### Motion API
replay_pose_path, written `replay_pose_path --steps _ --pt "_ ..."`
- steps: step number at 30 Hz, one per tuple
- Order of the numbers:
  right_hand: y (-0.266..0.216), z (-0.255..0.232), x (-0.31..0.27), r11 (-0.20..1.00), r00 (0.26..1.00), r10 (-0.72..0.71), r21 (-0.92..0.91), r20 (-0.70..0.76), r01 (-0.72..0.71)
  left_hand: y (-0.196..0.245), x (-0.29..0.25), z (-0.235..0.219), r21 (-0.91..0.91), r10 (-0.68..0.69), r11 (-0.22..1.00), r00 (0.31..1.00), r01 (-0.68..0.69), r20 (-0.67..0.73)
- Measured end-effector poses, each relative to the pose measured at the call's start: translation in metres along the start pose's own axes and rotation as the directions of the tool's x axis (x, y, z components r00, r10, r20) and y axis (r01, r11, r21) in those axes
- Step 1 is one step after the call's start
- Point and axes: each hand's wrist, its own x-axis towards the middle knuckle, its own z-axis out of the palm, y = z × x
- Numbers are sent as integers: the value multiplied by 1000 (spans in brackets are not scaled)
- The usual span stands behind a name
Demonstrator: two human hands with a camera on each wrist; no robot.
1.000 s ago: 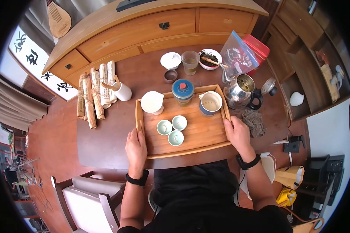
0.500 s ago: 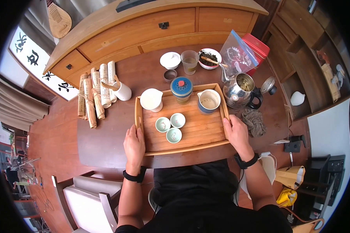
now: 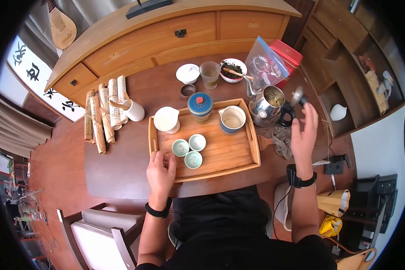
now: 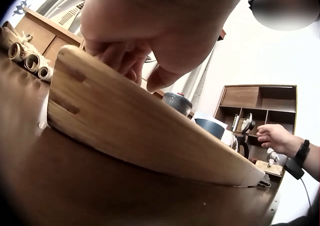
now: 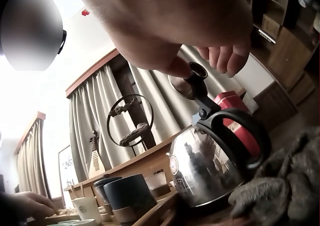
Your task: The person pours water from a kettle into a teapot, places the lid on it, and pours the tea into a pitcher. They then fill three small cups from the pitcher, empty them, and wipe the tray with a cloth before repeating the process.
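A wooden tray (image 3: 225,157) sits on the dark table, holding three pale green cups (image 3: 193,159), a white pitcher (image 3: 166,120), a blue-lidded jar (image 3: 200,104) and a blue-and-white spouted pitcher (image 3: 232,119). My left hand (image 3: 161,173) is at the tray's left rim, its fingers loosely bent and thumb apart. To the right stands a steel kettle (image 3: 266,110) with its hinged lid (image 3: 297,93) raised and blurred. My right hand (image 3: 305,135) reaches up with fingers extended, fingertips right at the lid's black tab. In the right wrist view, the thumb overlaps that lid tab (image 5: 199,70).
A grey cloth (image 3: 281,143) lies beside the kettle handle. Behind the tray are a glass (image 3: 209,74), a bowl of tea leaves (image 3: 233,69), a plastic bag (image 3: 266,65) and a red box (image 3: 288,56). Bamboo scrolls (image 3: 104,112) and a white tool cup (image 3: 134,111) stand left.
My right hand has let go of the tray's right side and moved up to the kettle lid. My left hand has loosened from the left edge. The view has shifted slightly.
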Motion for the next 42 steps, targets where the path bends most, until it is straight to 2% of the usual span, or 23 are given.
replay_pose_path --steps 1,2,4,5,6,8,9,10,12,16,18,22,28,32,34,36,38,40,42 --pt "-11 -1 7 996 995 -71 -49 63 74 -1 -1 2 -2 6 1000 1000 -6 3" --pt "-14 1 7 996 995 -73 -45 66 76 -2 -3 4 -3 12 1000 1000 -12 5" --pt "-19 6 8 998 997 -66 -6 47 66 -1 -3 4 13 3 1000 1000 -3 -11" --pt "-22 9 6 996 995 -92 -16 -33 91 0 -3 4 -6 7 1000 1000 -7 -15" --pt "-22 12 0 995 995 -95 -11 -24 94 1 -2 3 -24 9 1000 1000 -10 -18" --pt "-21 19 -14 981 995 44 185 91 -60 -5 -2 7 -34 9 999 999 -10 -32" --pt "-31 29 -18 953 988 11 297 151 -56 -5 0 7 -46 20 999 999 -22 -44" --pt "-36 32 -23 939 943 27 316 331 -138 -5 2 6 -40 16 999 999 -17 -48" --pt "-58 46 -28 954 886 6 263 464 -145 0 1 5 -63 10 998 1000 -11 -13" --pt "-62 82 -29 972 866 -21 213 500 -100 3 -2 2 -71 12 997 1000 -10 16" --pt "-60 100 -25 929 831 59 274 553 -248 -1 -4 2 -73 26 997 1000 -26 -11" --pt "-61 114 -19 918 835 14 324 550 -229 -1 -4 -1 -141 -1 990 1000 2 3" --pt "-79 100 -21 906 803 -11 346 596 -244 -1 -4 -4 -221 -27 975 1000 27 4" --pt "-86 92 -30 898 752 -39 354 658 -263 -2 -5 -2 -214 -18 977 1000 15 -10" --pt "-96 87 -32 893 692 -94 367 716 -259 -2 -5 -2 -217 -13 976 1000 9 -18" --pt "-98 88 -36 899 697 -115 372 708 -229 -2 -5 -2 -225 -6 974 1000 0 -26" --pt "-105 88 -37 932 676 -178 342 716 -118 -4 -5 -2 -230 -7 973 1000 2 -22" --pt "-111 89 -38 934 674 -186 342 715 -106 -4 -5 -2 -231 -6 973 1000 0 -23" --pt "-114 90 -39 934 636 -189 337 748 -119 -4 -6 -2 -230 -5 973 1000 -1 -25"
